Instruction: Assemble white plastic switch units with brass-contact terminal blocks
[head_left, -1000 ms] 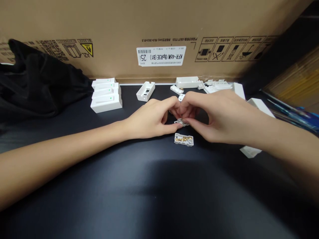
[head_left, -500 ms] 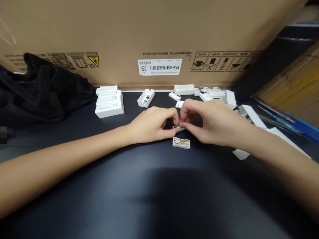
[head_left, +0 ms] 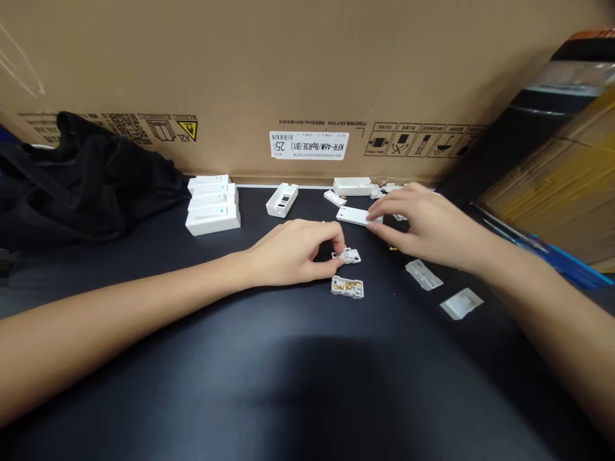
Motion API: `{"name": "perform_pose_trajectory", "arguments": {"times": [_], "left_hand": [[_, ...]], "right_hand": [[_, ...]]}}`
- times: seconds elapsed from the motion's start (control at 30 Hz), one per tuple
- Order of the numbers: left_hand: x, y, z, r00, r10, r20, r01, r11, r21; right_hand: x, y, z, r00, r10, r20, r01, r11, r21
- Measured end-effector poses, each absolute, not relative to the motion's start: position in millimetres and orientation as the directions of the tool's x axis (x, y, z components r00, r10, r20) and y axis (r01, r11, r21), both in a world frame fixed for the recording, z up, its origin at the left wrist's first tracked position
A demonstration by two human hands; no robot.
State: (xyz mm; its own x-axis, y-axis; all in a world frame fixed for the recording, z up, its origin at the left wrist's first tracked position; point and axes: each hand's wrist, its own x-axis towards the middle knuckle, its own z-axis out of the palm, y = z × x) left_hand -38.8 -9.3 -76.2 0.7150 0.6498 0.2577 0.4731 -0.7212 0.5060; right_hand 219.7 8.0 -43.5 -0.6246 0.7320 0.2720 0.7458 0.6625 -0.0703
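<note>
Thumb and forefinger of my left hand (head_left: 302,251) pinch the left end of a small white plastic part (head_left: 352,256) on the dark table. Just in front of that part lies a white piece with brass contacts (head_left: 348,287). My right hand (head_left: 417,224) is farther back on the right, its thumb and fingertips at the right end of a flat white plate (head_left: 353,216). Whether the fingers grip the plate or only touch it is unclear. A small white rocker piece (head_left: 335,198) sits behind the plate.
White switch units (head_left: 213,211) stand in a row at the left, beside black cloth (head_left: 86,179). An open white housing (head_left: 282,200) and a white box (head_left: 352,186) lie near the cardboard box (head_left: 307,77). Two pale pieces (head_left: 423,274) (head_left: 462,304) lie at the right.
My right hand has left the small white part and moved right and back to the flat plate. My left hand still pinches the part. The view has shifted slightly.
</note>
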Motion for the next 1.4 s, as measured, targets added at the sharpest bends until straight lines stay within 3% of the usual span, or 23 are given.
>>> {"name": "perform_pose_trajectory", "arguments": {"times": [0.3, 0.43, 0.57, 0.87, 1.13, 1.4], "left_hand": [[-40.0, -8.5, -78.9, 0.723, 0.638, 0.265, 0.474, -0.737, 0.481], [-39.9, -8.4, -79.5, 0.713, 0.648, 0.268, 0.488, -0.733, 0.473], [-40.4, -8.0, -79.3, 0.705, 0.66, 0.261, 0.502, -0.723, 0.474], [-42.8, -4.5, -78.8, 0.699, 0.676, 0.234, 0.471, -0.681, 0.561], [-43.4, -4.2, -79.8, 0.71, 0.647, 0.278, 0.407, -0.699, 0.588], [-44.2, -5.5, -80.0, 0.722, 0.609, 0.329, 0.385, -0.748, 0.541]], "right_hand": [[219.8, 16.6, -55.2, -0.557, 0.809, 0.189, 0.817, 0.574, -0.051], [219.5, 16.2, -56.4, -0.505, 0.825, 0.253, 0.844, 0.533, -0.057], [222.9, 6.6, -43.9, -0.463, 0.815, 0.349, 0.835, 0.533, -0.136], [228.6, -16.1, -34.9, -0.607, 0.738, 0.295, 0.7, 0.672, -0.241], [219.5, -21.6, -51.3, -0.707, 0.653, 0.273, 0.629, 0.756, -0.179], [212.9, -25.5, -51.7, -0.674, 0.696, 0.249, 0.667, 0.718, -0.2]]}}
